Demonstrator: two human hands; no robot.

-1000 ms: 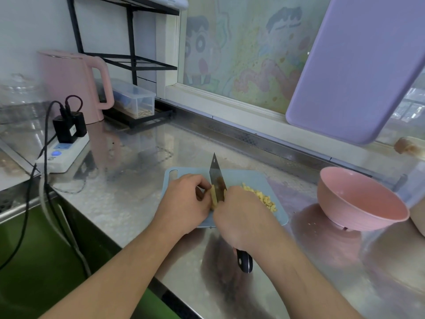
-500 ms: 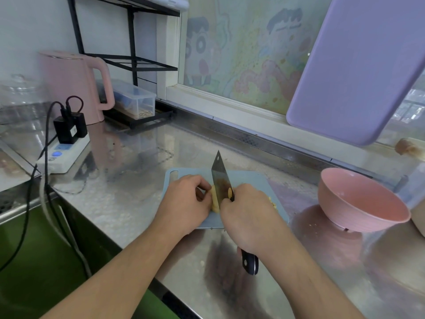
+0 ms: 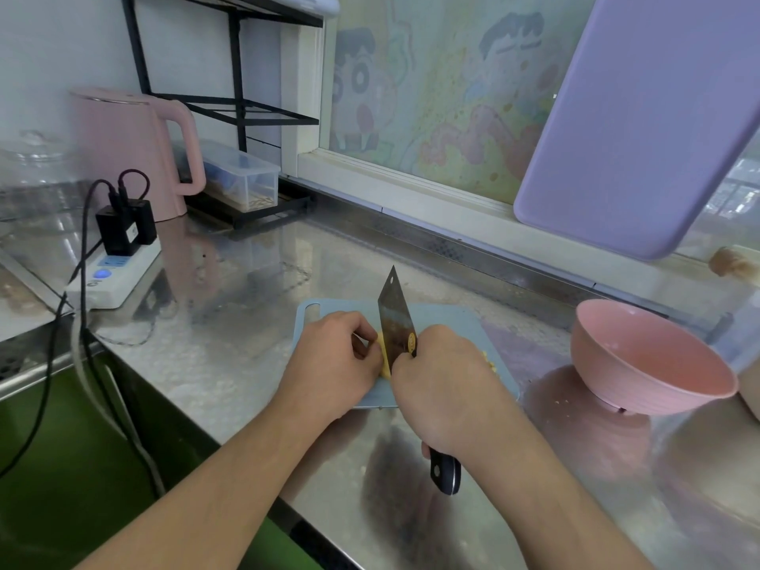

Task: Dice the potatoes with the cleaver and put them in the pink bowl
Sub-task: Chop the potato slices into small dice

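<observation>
Pale yellow potato [image 3: 384, 355] shows as a thin strip between the two hands, on the blue cutting board [image 3: 448, 322]. The left hand [image 3: 335, 364] curls its fingers over the piece and holds it down. The right hand [image 3: 442, 388] is wrapped round the cleaver [image 3: 395, 318] where blade meets handle, the dark handle end sticking out below the wrist.

A second ago the blade stood nearly straight and low against the potato; now it is higher and leans toward the right hand, with a bit of potato stuck to its flat. The diced pile just beyond the right hand, plain a second ago, is now almost hidden behind it; only a few yellow bits [image 3: 489, 362] show at its far edge. I judge this a lift between chops, so dicing continues and nothing is ready to move.

Well off to the right hand's side, the pink bowl [image 3: 658, 364] stands tilted on the steel counter [image 3: 230, 355] and looks empty. Past the left hand lie a white power strip [image 3: 115, 277] with black plugs, a pink kettle [image 3: 127, 150] and a clear lidded box [image 3: 242, 178] under a black rack. Beyond the board runs a window sill, cartoon-painted glass, and a lilac board [image 3: 641, 117] leaning there.
</observation>
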